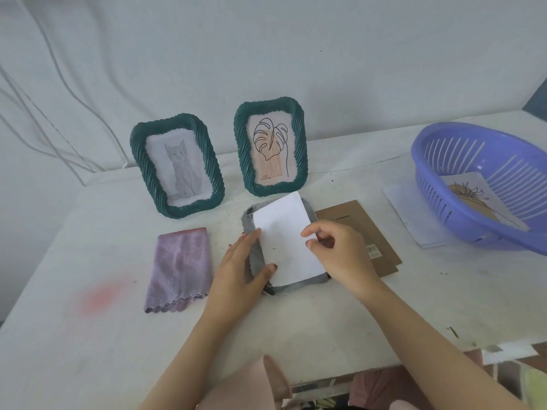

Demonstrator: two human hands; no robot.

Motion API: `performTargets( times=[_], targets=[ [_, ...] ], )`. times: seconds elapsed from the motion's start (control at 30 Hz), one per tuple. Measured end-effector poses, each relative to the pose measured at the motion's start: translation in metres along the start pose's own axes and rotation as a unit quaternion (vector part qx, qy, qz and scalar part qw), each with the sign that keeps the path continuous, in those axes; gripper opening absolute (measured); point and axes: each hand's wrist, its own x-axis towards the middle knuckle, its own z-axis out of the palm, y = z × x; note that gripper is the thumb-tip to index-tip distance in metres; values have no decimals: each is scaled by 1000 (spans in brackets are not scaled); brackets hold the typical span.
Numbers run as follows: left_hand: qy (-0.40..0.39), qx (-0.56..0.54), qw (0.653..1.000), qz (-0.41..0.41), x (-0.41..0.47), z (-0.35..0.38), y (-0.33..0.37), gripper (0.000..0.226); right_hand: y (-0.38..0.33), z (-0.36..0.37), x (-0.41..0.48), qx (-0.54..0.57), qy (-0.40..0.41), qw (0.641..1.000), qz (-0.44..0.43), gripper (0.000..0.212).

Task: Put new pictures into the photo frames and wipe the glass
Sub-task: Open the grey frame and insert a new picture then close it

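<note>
A grey photo frame (257, 255) lies face down in the middle of the white table. A white picture sheet (285, 238), blank side up, rests on its open back. My left hand (242, 270) presses on the frame's left edge, thumb touching the sheet's lower left corner. My right hand (337, 250) pinches the sheet's right edge between thumb and fingers. A brown backing board (364, 229) lies to the right of the frame, partly under my right hand. A folded purple cloth (180, 267) lies to the left.
Two green frames stand at the back: one with a cat picture (177, 167), one with a leaf drawing (270, 149). A purple basket (485, 184) holding a picture sits at the right on white sheets (405, 208). A white draped wall rises behind.
</note>
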Motion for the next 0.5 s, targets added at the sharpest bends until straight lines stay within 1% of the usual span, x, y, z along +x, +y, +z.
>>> performTargets(
  times=[0.07,0.17,0.23,0.3,0.37,0.43,0.5],
  targets=[
    [15,-15,1000,21,0,-3,4,47,0,-5,1,65,5,998,18,20],
    [30,-76,997,11,4,-7,14,37,-4,-18,1,149,1,989,23,19],
    [19,-172,984,-30,11,-6,26,33,-5,-28,1,183,-7,983,13,20],
    [7,-282,957,-70,20,-4,40,29,-4,-36,2,197,-11,980,5,22],
    [4,-321,943,-83,30,-1,51,30,-2,-43,4,186,-5,982,0,22],
    [-3,-338,938,-77,39,5,60,31,-1,-56,5,142,39,989,-17,19],
    [-14,-345,936,-65,48,12,69,31,2,-76,4,19,125,989,-71,18]
  ],
)
